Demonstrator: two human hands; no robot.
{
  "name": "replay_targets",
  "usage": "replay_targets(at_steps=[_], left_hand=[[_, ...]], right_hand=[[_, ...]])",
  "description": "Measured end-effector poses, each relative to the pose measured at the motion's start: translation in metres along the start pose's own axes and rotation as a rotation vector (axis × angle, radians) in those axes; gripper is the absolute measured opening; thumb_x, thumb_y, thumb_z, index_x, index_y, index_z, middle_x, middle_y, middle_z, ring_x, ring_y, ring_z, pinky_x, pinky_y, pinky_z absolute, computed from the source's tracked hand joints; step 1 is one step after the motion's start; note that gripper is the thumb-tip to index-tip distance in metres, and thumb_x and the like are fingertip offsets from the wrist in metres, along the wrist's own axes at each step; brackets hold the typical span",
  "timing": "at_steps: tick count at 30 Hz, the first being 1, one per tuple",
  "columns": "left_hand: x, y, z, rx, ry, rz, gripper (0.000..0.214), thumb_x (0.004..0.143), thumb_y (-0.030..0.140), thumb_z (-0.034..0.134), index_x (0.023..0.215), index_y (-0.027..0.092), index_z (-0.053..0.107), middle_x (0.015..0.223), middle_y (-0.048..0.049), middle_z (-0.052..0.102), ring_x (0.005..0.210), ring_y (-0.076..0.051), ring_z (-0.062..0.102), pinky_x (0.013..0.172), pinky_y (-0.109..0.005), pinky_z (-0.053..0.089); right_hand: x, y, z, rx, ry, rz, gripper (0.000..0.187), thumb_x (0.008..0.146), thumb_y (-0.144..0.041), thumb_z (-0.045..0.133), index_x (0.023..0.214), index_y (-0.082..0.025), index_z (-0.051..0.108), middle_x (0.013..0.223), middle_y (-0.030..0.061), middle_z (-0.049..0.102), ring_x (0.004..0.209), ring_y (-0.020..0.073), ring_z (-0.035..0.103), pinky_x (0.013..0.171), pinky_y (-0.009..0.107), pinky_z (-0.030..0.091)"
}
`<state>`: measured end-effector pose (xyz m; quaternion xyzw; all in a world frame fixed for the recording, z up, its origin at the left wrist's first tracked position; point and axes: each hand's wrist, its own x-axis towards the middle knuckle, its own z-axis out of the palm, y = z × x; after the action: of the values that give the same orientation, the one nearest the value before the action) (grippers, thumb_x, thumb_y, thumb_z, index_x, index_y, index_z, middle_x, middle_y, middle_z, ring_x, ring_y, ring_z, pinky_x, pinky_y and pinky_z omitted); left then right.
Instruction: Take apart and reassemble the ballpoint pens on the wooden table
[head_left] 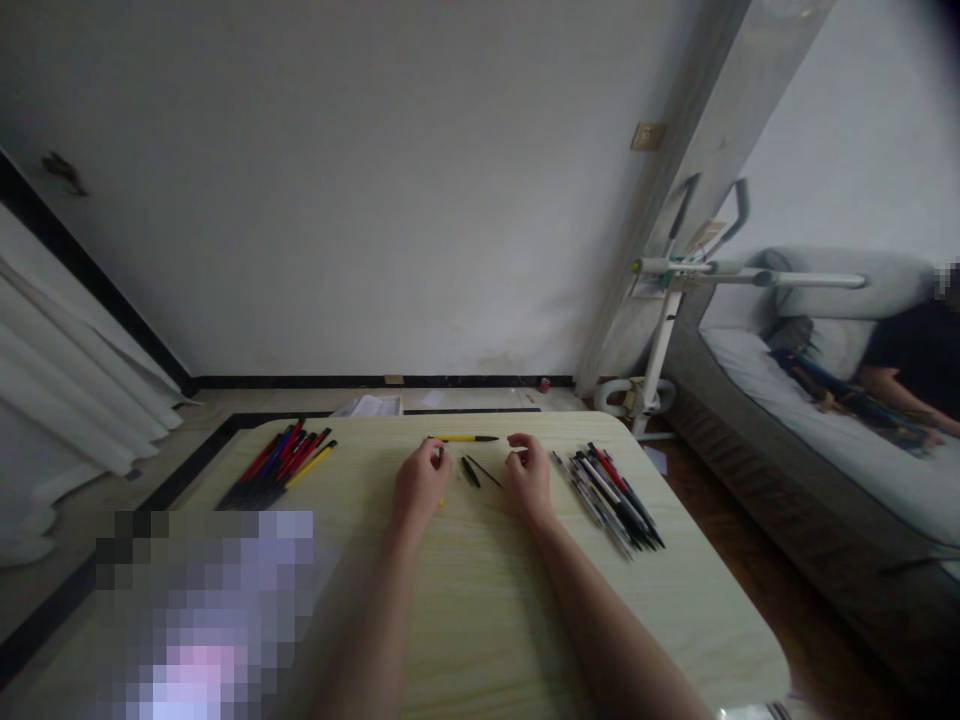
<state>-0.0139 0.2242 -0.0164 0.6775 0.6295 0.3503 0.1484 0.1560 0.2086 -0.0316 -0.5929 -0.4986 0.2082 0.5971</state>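
Observation:
My left hand (421, 482) is closed around a slim yellow pen part (441, 502), most of it hidden by the fingers. My right hand (529, 478) is held just over the table with thumb and index finger apart and nothing visible between them. Between the hands lie a short black pen piece (470, 472) and a thin dark refill-like stick (484, 470), whose end is near my right fingers. A yellow pen with black ends (466, 438) lies crosswise beyond them, close to my left fingertips.
On the wooden table (480, 620), red, blue and yellow pens (289, 455) lie left; black and clear pens (611, 500) lie right. A blurred-out area covers the near left. White exercise equipment (660, 350) and a sofa with a seated person (911, 350) are at right.

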Motion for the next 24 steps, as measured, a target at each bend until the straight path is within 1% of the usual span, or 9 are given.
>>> replay_targets(at_steps=[4, 11, 15, 21, 24], left_hand=[[0.0, 0.0007, 0.0007, -0.001, 0.03, 0.015, 0.019, 0.075, 0.029, 0.048, 0.09, 0.02, 0.055, 0.07, -0.0012, 0.061, 0.058, -0.01, 0.052, 0.053, -0.019, 0.032], [0.0002, 0.0019, -0.0009, -0.01, 0.003, 0.001, 0.02, 0.076, 0.029, 0.048, 0.092, 0.02, 0.055, 0.071, -0.0016, 0.061, 0.059, -0.011, 0.053, 0.053, -0.018, 0.034], [-0.0001, 0.0009, -0.0008, -0.039, 0.043, 0.027, 0.022, 0.076, 0.029, 0.048, 0.095, 0.02, 0.054, 0.07, -0.001, 0.06, 0.058, -0.01, 0.053, 0.053, -0.018, 0.035], [0.0007, -0.0004, 0.0008, -0.158, 0.069, 0.06, 0.025, 0.077, 0.032, 0.046, 0.097, 0.019, 0.054, 0.066, -0.0003, 0.057, 0.056, -0.011, 0.052, 0.053, -0.019, 0.038], [0.0013, 0.0, 0.0008, -0.228, 0.073, 0.056, 0.027, 0.076, 0.034, 0.047, 0.096, 0.018, 0.054, 0.065, -0.0004, 0.057, 0.055, -0.011, 0.052, 0.054, -0.02, 0.04]], right_hand=[[-0.0003, -0.0003, 0.0004, 0.001, -0.002, -0.003, 0.026, 0.065, -0.014, 0.038, 0.087, -0.017, 0.052, 0.084, 0.0036, 0.055, 0.062, 0.0128, 0.049, 0.059, 0.026, 0.04], [0.0001, -0.0022, -0.0004, -0.003, -0.009, 0.005, 0.026, 0.064, -0.015, 0.038, 0.085, -0.016, 0.053, 0.084, 0.0041, 0.056, 0.061, 0.0131, 0.049, 0.058, 0.026, 0.04], [0.0006, -0.0003, 0.0001, 0.001, -0.012, 0.013, 0.026, 0.064, -0.016, 0.038, 0.085, -0.016, 0.054, 0.083, 0.0039, 0.056, 0.06, 0.0131, 0.049, 0.057, 0.026, 0.04], [-0.0005, -0.0015, -0.0002, -0.017, -0.009, -0.006, 0.026, 0.064, -0.015, 0.038, 0.085, -0.017, 0.053, 0.083, 0.0036, 0.056, 0.061, 0.0132, 0.049, 0.058, 0.026, 0.04], [-0.0013, -0.004, -0.0009, -0.011, -0.015, -0.008, 0.026, 0.065, -0.015, 0.038, 0.085, -0.016, 0.053, 0.082, 0.0036, 0.056, 0.06, 0.0131, 0.049, 0.058, 0.026, 0.04]])
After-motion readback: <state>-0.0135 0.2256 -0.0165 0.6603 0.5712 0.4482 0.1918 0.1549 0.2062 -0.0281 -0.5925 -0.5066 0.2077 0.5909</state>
